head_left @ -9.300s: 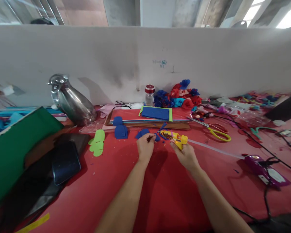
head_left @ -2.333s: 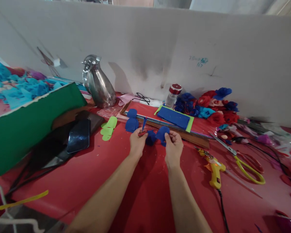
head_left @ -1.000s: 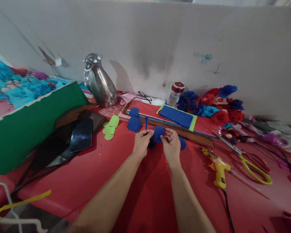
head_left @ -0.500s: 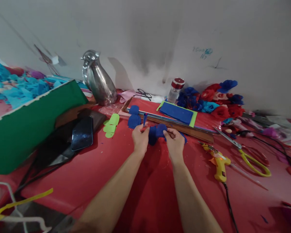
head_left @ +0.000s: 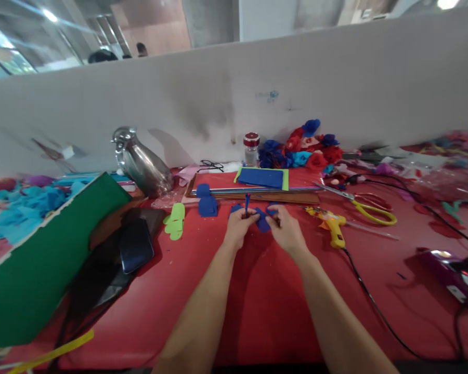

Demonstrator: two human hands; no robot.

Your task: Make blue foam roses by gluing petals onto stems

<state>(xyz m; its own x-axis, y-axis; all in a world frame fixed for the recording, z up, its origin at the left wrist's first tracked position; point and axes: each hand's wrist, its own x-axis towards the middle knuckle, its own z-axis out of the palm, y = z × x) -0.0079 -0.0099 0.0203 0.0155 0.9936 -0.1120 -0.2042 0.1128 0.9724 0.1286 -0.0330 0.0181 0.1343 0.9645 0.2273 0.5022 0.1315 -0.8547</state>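
Near the middle of the red table, my left hand [head_left: 239,227] is pinched around a small rolled blue piece [head_left: 247,202] that sticks up above its fingers. A flat blue petal-shaped piece [head_left: 262,221] lies between my two hands, its left edge by my left fingertips. My right hand [head_left: 287,231] has thumb and fingers closed at the right edge of that petal. More blue petals show partly behind both hands. To the left are a stack of blue petals [head_left: 207,206] and several light green petals [head_left: 175,222].
A yellow glue gun [head_left: 334,228] and yellow-handled scissors [head_left: 368,210] lie right. Behind are stacked sheets [head_left: 304,198], a red-lidded jar [head_left: 251,150] and fabric-like flowers [head_left: 308,148]. Left stand a metal jug [head_left: 142,163], a phone [head_left: 137,246] and a green box [head_left: 58,259].
My head view has tilted up and turned right, so the space beyond the wall shows. My hands stay at the blue pieces; the petal between them now tilts downward.
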